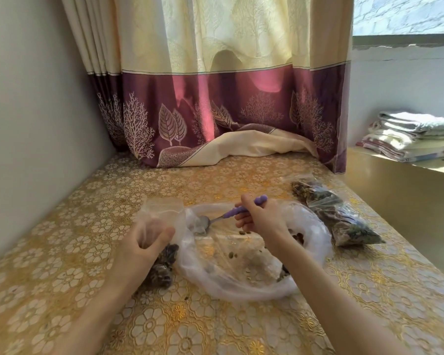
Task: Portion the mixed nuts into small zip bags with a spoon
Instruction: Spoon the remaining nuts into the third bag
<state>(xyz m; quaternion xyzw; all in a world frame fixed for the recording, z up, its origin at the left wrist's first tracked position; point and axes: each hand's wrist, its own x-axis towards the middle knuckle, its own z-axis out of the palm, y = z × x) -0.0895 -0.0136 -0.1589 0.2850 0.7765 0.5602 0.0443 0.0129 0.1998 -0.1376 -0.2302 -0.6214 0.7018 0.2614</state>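
Note:
A large clear plastic bag (244, 285) lies spread open mid-table with a few loose nuts (232, 255) left inside. My right hand (262, 216) grips a spoon with a purple handle (244, 206); its metal bowl (201, 222) points left over the big bag's left edge. My left hand (144, 244) holds a small zip bag (162, 267) upright, pinching its clear top; dark nuts fill its bottom. Whether the spoon bowl carries nuts is unclear.
Filled zip bags of nuts (336, 213) lie at the right on the gold floral tablecloth (87, 252). A purple and cream curtain (215, 111) hangs behind, its hem on the table. A wall stands at the left. Folded towels (413, 134) sit on a ledge at the right.

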